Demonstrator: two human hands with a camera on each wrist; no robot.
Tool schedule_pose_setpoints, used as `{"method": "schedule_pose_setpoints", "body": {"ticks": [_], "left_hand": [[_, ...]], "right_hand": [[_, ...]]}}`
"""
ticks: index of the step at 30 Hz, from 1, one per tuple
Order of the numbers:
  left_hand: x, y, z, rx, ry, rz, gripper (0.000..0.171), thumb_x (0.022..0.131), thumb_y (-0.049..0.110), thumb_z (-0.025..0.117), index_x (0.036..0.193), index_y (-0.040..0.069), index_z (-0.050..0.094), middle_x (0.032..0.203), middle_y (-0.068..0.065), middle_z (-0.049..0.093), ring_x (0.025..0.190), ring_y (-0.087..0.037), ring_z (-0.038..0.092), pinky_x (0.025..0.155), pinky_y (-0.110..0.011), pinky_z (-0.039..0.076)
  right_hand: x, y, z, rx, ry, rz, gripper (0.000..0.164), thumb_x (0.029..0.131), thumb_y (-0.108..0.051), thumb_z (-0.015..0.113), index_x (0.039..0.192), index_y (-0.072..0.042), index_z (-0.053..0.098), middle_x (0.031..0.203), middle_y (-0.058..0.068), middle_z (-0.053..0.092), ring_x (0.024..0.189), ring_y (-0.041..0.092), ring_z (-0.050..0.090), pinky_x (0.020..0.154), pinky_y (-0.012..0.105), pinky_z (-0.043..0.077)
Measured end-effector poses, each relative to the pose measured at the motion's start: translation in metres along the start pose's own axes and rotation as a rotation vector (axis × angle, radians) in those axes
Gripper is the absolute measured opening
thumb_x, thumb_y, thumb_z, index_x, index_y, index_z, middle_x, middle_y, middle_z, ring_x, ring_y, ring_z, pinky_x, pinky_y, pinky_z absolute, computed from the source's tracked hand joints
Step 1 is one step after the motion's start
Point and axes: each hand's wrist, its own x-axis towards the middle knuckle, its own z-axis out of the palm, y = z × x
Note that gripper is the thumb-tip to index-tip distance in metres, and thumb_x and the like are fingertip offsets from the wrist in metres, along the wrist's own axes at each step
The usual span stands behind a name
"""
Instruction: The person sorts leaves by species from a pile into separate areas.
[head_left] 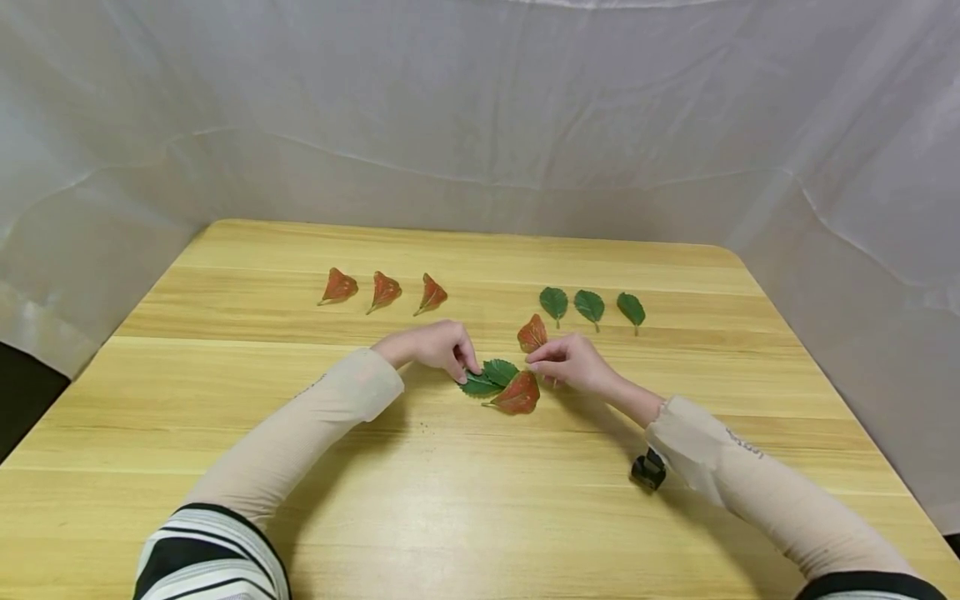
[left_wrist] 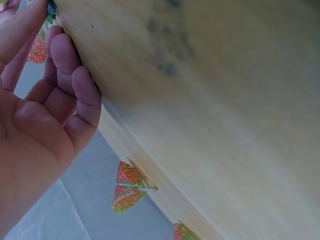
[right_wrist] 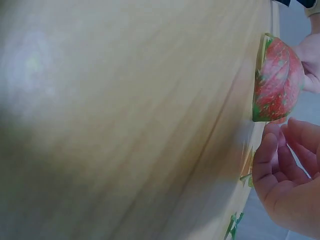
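Observation:
In the head view my left hand (head_left: 438,346) pinches the left end of a green leaf (head_left: 480,384) with thumb and fingertips. A second green leaf (head_left: 501,371) overlaps it, and a larger red leaf (head_left: 519,394) lies against both, its stem pointing left. My right hand (head_left: 573,363) has thumb and index finger together at the lower end of another red leaf (head_left: 532,332), which fans out above the fingertips. Seen from the right wrist, the larger red leaf (right_wrist: 279,80) is just beyond the right fingertips. Left-hand fingers (left_wrist: 75,90) curl at the tabletop in the left wrist view.
Three red leaves stand in a row at the back left, one being the rightmost leaf (head_left: 431,294). Three green leaves, including the middle one (head_left: 589,306), lie at the back right. A small black device (head_left: 648,471) is at the right wrist. White curtains (head_left: 480,117) surround the wooden table (head_left: 450,517).

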Motion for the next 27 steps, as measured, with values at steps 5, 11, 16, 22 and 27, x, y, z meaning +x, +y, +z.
{"method": "schedule_pose_setpoints", "body": {"ticks": [5, 11, 16, 22, 27], "left_hand": [[-0.0007, 0.0, -0.0001, -0.001, -0.001, -0.001, 0.018, 0.072, -0.004, 0.07, 0.09, -0.001, 0.07, 0.084, -0.005, 0.068, 0.054, -0.005, 0.044, 0.052, -0.017, 0.038], [0.0009, -0.0025, 0.0, -0.012, 0.001, -0.011, 0.017, 0.072, -0.004, 0.07, 0.089, 0.0, 0.07, 0.08, -0.004, 0.067, 0.053, -0.005, 0.043, 0.051, -0.017, 0.037], [0.0013, -0.0027, 0.0001, -0.004, 0.001, -0.01, 0.017, 0.072, -0.004, 0.07, 0.089, 0.0, 0.07, 0.077, -0.003, 0.067, 0.053, -0.005, 0.043, 0.051, -0.017, 0.037], [0.0012, -0.0021, 0.0003, -0.008, 0.0, -0.014, 0.017, 0.072, -0.004, 0.07, 0.089, 0.0, 0.07, 0.077, -0.002, 0.067, 0.053, -0.005, 0.044, 0.051, -0.017, 0.038], [0.0009, -0.0028, 0.0, -0.01, 0.001, 0.0, 0.018, 0.073, -0.005, 0.069, 0.09, -0.001, 0.07, 0.077, -0.004, 0.067, 0.054, -0.006, 0.044, 0.051, -0.018, 0.038]], "right_hand": [[0.0004, 0.0016, 0.0005, -0.012, -0.015, 0.018, 0.016, 0.084, -0.005, 0.06, 0.093, 0.007, 0.067, 0.075, 0.013, 0.064, 0.059, 0.024, 0.056, 0.051, 0.031, 0.047], [0.0015, 0.0022, 0.0007, -0.001, -0.047, 0.033, 0.015, 0.084, -0.006, 0.061, 0.09, 0.007, 0.067, 0.068, 0.013, 0.063, 0.055, 0.02, 0.054, 0.049, 0.028, 0.045], [0.0039, 0.0037, 0.0021, 0.008, -0.057, 0.033, 0.015, 0.083, -0.006, 0.062, 0.091, 0.006, 0.067, 0.066, 0.012, 0.062, 0.053, 0.017, 0.053, 0.048, 0.027, 0.044], [0.0064, 0.0037, 0.0027, 0.023, -0.077, 0.032, 0.015, 0.082, -0.003, 0.062, 0.093, 0.007, 0.066, 0.065, 0.01, 0.062, 0.052, 0.017, 0.052, 0.047, 0.027, 0.043], [0.0096, 0.005, 0.0034, 0.021, -0.114, 0.012, 0.018, 0.082, -0.001, 0.062, 0.097, 0.009, 0.065, 0.064, 0.008, 0.063, 0.049, 0.016, 0.052, 0.044, 0.025, 0.041]]}}
